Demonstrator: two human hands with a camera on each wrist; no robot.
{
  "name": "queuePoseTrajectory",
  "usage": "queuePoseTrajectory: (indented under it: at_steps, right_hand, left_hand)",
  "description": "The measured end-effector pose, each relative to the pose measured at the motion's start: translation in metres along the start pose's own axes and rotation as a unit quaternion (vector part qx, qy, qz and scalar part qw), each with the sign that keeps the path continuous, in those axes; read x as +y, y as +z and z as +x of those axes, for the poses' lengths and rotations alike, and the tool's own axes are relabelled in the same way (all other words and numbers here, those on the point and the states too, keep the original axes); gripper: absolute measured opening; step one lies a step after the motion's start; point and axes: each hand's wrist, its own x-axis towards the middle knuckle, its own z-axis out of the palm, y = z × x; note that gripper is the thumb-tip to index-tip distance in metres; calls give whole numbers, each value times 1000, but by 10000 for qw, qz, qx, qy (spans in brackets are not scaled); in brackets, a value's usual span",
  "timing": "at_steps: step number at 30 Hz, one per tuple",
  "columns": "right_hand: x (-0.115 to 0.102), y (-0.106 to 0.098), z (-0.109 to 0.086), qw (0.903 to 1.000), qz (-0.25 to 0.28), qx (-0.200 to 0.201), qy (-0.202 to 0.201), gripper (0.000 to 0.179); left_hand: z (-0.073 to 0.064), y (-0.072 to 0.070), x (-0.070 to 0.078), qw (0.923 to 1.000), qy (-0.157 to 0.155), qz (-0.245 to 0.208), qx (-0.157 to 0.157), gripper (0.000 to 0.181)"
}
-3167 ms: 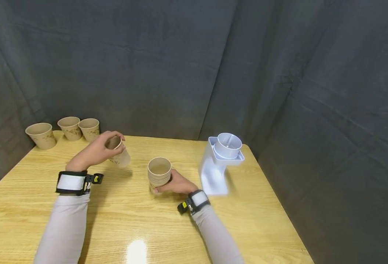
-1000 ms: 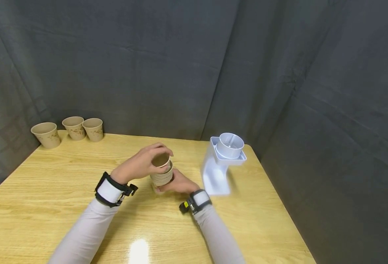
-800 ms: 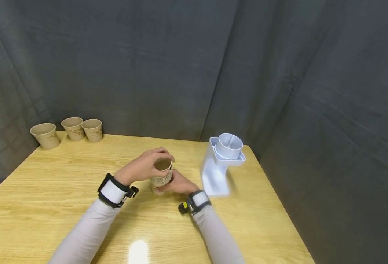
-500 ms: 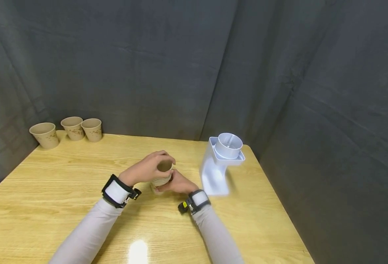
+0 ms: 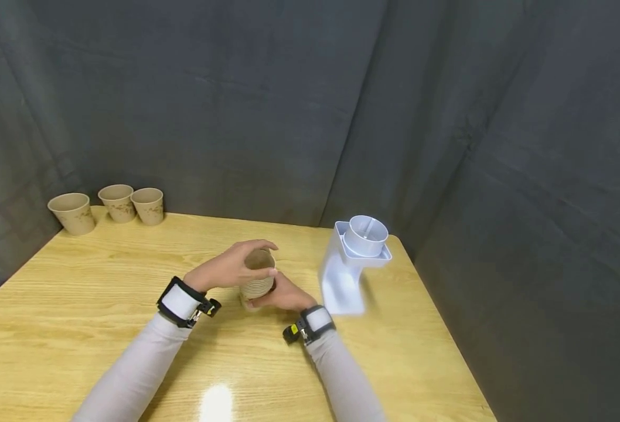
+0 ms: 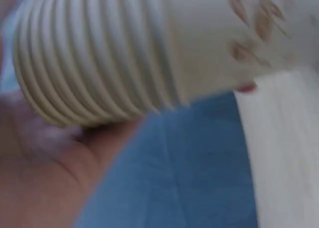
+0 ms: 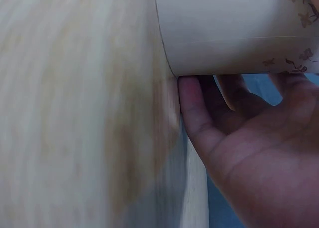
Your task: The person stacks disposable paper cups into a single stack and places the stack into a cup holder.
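Note:
A stack of nested paper cups stands upright on the wooden table, at the middle of the head view. My left hand reaches over its top, thumb and fingers curved round the uppermost rim. Lower down, my right hand grips the stack from the right side. In the left wrist view the closely spaced rims of the stack lie against my palm, somewhat blurred. The right wrist view shows the bottom cup, beige with a brown leaf print, and my right fingers touching it near the table.
Three single paper cups stand at the back left: the leftmost cup, a middle cup and another cup beside it. A white stand bearing a round holder is at the right. Dark curtains hang behind.
My left hand has carried a single cup from the left to the stack and lowered it into the top. Lately it has shifted slightly up and left. My right hand has kept its grip.

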Motion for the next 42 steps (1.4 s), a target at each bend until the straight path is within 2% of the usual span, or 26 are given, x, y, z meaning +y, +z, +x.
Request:
queuePoseTrajectory:
  at_steps: [3,6,8,11,16,20,26,30,34,38,42]
  right_hand:
    - [0,0,-1,9998,175,32,-23,59]
    - [-3,0,-2,9998,178,93,-85,62]
    - [-4,-1,-1,9998,147,99,-90,63]
    - [-3,-1,-2,9998,139,84,-74,63]
    - [-1,2,-6,9998,169,60,-93,64]
    - [-1,5,-7,9998,192,37,-82,64]
    - [-4,7,-10,9998,160,67,-43,66]
    - [-4,6,-14,9998,164,74,-54,65]
    - [-3,4,-21,9997,221,107,-26,64]
    - [-2,3,-26,9995,259,159,-12,65]
    - [-2,4,-28,9997,216,123,-4,65]
  left_hand:
    - [-3,-8,-14,9957,362,-583,620,33]
    - [-7,-20,-33,9856,597,-515,1497,24]
    - [-11,-30,-47,9788,476,-219,1978,22]
    - [-18,-47,-74,9741,131,254,2244,23]
    - [-31,-78,-112,9730,-637,974,1993,33]
    - [-36,-102,-135,9679,-1361,1203,1739,48]
    - [-35,-130,-157,9567,-1850,1546,1629,59]
    - [-35,-139,-167,9436,-2194,1886,1608,59]
    - [-34,-140,-176,9323,-2581,2073,1455,62]
    - [-30,-140,-184,9250,-2876,2194,1164,72]
    - [-30,-143,-190,9211,-3076,2171,987,78]
